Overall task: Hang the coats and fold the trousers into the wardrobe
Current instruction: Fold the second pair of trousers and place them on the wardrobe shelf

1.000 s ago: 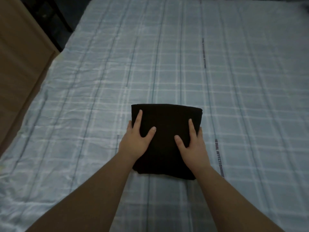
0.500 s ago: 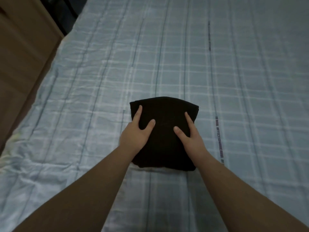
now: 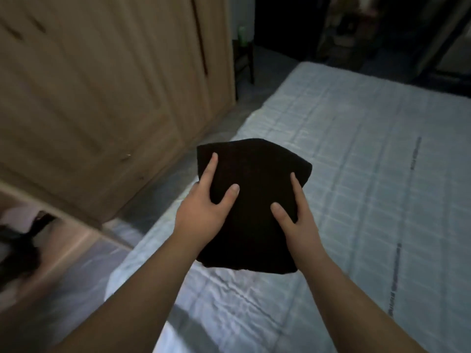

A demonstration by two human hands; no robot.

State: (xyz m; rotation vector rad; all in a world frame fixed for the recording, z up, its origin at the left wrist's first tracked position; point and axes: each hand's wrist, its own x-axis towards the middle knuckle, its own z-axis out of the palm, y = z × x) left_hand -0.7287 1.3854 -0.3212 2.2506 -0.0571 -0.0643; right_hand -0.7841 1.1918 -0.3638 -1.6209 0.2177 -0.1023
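Folded black trousers (image 3: 254, 212) sit gripped between my left hand (image 3: 204, 210) and right hand (image 3: 297, 220), thumbs on top, above the pale checked bed (image 3: 369, 174) beside the wooden wardrobe (image 3: 102, 98).

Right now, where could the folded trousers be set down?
Free: the checked bedsheet right of the folded trousers, and the strip near the bed's foot. Crowded: the narrow floor gap between bed and wardrobe. Left hand and right hand grip the trousers.

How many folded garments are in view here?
1: a black folded cloth bundle, held over the bed's edge by the left hand and right hand. Others may be out of view.
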